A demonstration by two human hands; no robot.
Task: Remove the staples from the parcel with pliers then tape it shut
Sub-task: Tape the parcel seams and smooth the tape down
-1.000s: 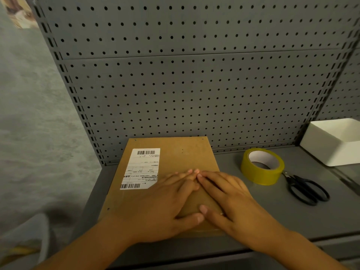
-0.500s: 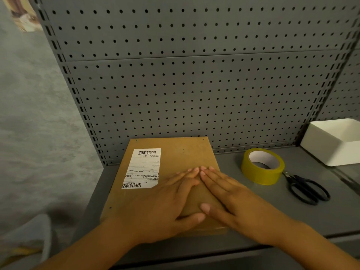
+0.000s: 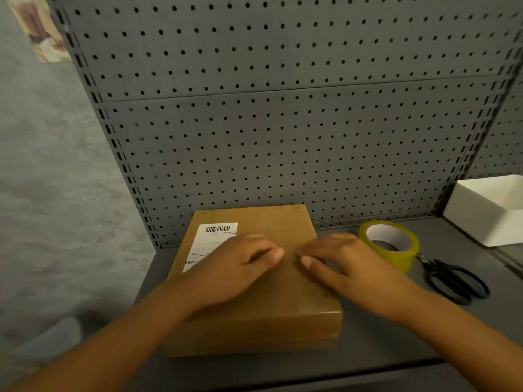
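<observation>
A flat brown cardboard parcel (image 3: 283,222) with a white barcode label (image 3: 218,236) lies on the grey shelf (image 3: 382,335). Both my hands are over its top, blurred by motion. My left hand (image 3: 232,273) covers part of the label, its fingers loosely bent and holding nothing. My right hand (image 3: 345,264) is over the parcel's right half, thumb pointing left toward the left hand, with nothing in it. A small gap separates the fingertips of the two hands. A yellow tape roll (image 3: 396,258) stands just right of the parcel. No pliers are in view.
Black scissors (image 3: 452,281) lie right of the tape roll. A white open bin (image 3: 492,210) sits at the back right corner. A grey pegboard (image 3: 283,137) rises directly behind the parcel. The shelf's front edge runs just below the parcel.
Both hands were pressed flat together on the parcel's near half. They have moved toward the far side, parted a little, and their fingers have bent.
</observation>
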